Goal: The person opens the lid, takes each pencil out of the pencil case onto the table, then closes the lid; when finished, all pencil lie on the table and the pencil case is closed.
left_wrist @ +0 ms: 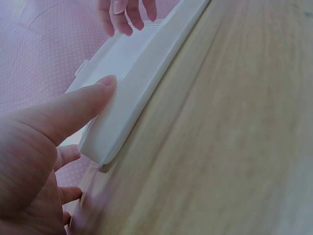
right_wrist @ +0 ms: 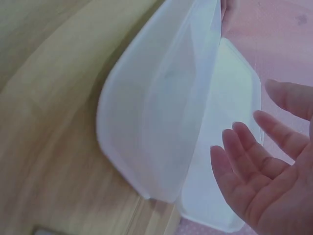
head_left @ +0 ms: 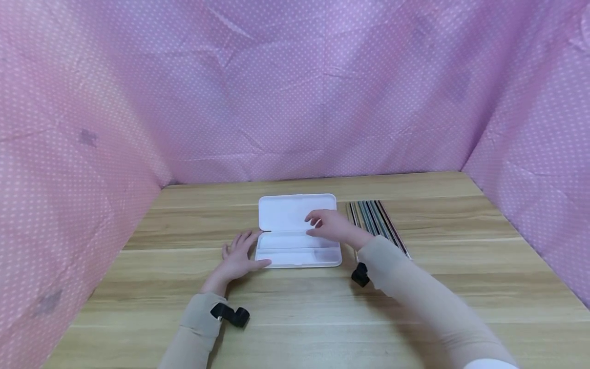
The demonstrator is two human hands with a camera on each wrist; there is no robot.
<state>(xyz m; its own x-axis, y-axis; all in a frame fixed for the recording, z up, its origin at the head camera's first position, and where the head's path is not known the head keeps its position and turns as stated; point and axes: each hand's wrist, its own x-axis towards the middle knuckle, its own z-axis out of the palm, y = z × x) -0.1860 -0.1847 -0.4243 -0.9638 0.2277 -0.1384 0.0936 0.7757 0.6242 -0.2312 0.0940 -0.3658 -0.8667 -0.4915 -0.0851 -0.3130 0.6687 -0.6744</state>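
A white plastic pencil case (head_left: 297,258) lies on the table with its lid (head_left: 283,212) folded back, away from the person. My left hand (head_left: 237,260) is at the case's left end, fingers spread. In the left wrist view its thumb (left_wrist: 83,105) lies over the near corner of the case. Above the hinge side, toward the right, my right hand (head_left: 334,225) hovers with nothing in it. The right wrist view shows its fingers (right_wrist: 244,156) loosely bent and apart, overlapping the lid. Inside the case runs a long divider.
Several thin pencils (head_left: 375,218) in dark, teal and reddish colours lie side by side to the right of the case, partly behind the right wrist. Pink dotted cloth (head_left: 295,102) walls in the wooden table (head_left: 295,318) at the back and sides.
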